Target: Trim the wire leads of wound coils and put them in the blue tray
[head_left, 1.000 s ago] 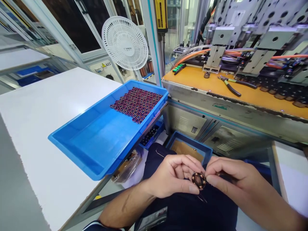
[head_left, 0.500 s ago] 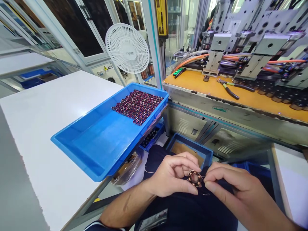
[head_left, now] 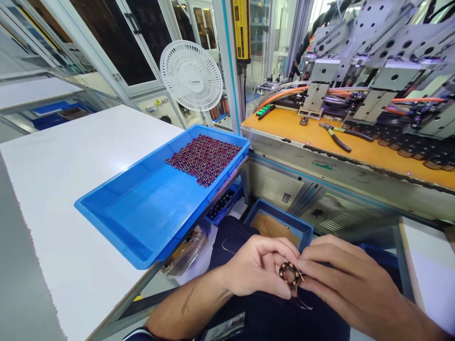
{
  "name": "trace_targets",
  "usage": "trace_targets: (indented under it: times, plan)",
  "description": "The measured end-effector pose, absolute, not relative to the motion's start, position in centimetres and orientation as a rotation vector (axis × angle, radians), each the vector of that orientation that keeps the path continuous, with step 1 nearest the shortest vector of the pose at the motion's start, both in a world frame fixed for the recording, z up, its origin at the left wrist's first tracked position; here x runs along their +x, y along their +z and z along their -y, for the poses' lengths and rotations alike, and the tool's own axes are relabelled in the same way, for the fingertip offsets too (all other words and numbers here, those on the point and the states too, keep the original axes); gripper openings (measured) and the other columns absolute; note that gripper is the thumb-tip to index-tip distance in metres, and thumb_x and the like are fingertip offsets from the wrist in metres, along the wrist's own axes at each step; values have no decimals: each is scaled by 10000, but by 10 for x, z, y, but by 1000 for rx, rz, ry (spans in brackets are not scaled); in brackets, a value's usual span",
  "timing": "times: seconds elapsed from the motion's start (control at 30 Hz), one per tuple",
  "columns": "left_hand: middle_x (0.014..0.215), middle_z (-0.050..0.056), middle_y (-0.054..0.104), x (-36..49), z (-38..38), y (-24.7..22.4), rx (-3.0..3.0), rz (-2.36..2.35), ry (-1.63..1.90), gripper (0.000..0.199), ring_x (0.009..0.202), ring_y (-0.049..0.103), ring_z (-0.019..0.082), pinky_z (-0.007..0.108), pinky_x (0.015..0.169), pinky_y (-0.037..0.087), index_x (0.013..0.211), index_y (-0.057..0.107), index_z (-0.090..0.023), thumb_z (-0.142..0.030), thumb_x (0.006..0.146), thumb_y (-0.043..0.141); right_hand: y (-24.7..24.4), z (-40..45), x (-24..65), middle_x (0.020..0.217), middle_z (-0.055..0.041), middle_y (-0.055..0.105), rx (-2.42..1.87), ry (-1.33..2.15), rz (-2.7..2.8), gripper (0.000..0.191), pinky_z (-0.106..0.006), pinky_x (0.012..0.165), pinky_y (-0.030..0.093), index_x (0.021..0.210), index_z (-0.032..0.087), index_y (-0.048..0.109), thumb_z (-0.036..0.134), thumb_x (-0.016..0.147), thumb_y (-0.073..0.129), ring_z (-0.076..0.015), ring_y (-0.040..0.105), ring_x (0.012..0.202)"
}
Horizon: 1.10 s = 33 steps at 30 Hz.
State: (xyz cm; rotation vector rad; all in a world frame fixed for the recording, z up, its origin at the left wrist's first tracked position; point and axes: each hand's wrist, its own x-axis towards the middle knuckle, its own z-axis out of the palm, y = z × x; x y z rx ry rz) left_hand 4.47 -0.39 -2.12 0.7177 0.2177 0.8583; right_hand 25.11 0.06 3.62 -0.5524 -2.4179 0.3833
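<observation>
The left hand (head_left: 259, 267) gripped a ring-shaped coil (head_left: 283, 269) between thumb and fingers, above the lap. The right hand (head_left: 343, 272) met its right edge; whether it pinched a wire could not be told. The coil's round open face, showing no long axis, pointed up toward the camera, loose wires (head_left: 303, 304) trailing down and rightward. Beyond, a blue tray (head_left: 142, 203) sat on the white surface (head_left: 53, 189), pliers (head_left: 339, 139) on the orange one.

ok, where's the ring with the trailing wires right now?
Low in the head view, right of centre: the ring sits between thumb and fingers of the left hand, the right hand close at its right side.
</observation>
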Motion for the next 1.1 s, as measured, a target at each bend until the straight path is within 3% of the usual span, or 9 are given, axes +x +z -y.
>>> trace_targets:
  times: [0.3, 0.5, 0.73, 0.87, 1.1]
  plan:
    - [958, 21, 674, 44, 3, -25, 695, -206, 827, 389, 707, 734, 92, 158, 665, 612, 958, 756, -150, -90, 596, 886, 33, -3, 254, 911, -22, 638, -527, 482, 2405, 97, -300, 650, 463, 1081, 160, 627, 167, 1021, 550, -147, 549, 776]
    - [940, 7, 685, 46, 2, -22, 696, -234, 813, 520, 692, 724, 83, 157, 673, 607, 923, 765, -157, -12, 448, 919, 35, -3, 255, 865, -16, 641, -537, 483, 2396, 69, -297, 631, 476, 1039, 183, 614, 178, 1024, 547, -145, 560, 737]
    - [942, 5, 670, 45, 1, -22, 743, -267, 840, 514, 689, 718, 82, 158, 657, 593, 923, 760, -148, -30, 450, 923, 33, -4, 256, 856, -25, 682, -506, 396, 2386, 109, -302, 599, 505, 1062, 194, 618, 130, 975, 605, -154, 585, 700]
    - [938, 10, 658, 44, 2, -22, 764, -341, 853, 518, 689, 706, 87, 176, 648, 584, 900, 751, -133, -50, 424, 935, 33, -4, 250, 806, -13, 698, -515, 354, 2307, 78, -263, 572, 524, 964, 189, 645, 137, 983, 590, -134, 604, 665]
    - [937, 7, 615, 45, 1, -14, 902, -371, 982, 486, 683, 655, 46, 165, 679, 547, 906, 773, -155, -54, 457, 928, 22, 4, 243, 808, -20, 680, -613, 441, 2166, 118, -214, 638, 545, 959, 162, 657, 151, 1002, 548, -113, 638, 711]
